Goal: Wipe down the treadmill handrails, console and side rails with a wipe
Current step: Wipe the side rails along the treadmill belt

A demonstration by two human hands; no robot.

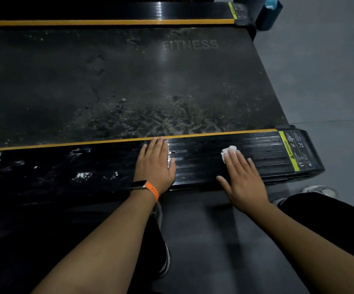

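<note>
Wipe [229, 150] lies crumpled under the straight fingertips of my right hand [242, 178], pressed flat to the treadmill's near side rail [199, 166], which I judge spreads even pressure for wiping. My left hand [156, 164], fingers straight and together, rests flat on the same rail to the left of the right hand and apart from it, likely as a brace. Far beyond the right hand stand a grey container [253, 7] and a dark blue container [267, 20] holding something teal that I cannot identify.
</note>
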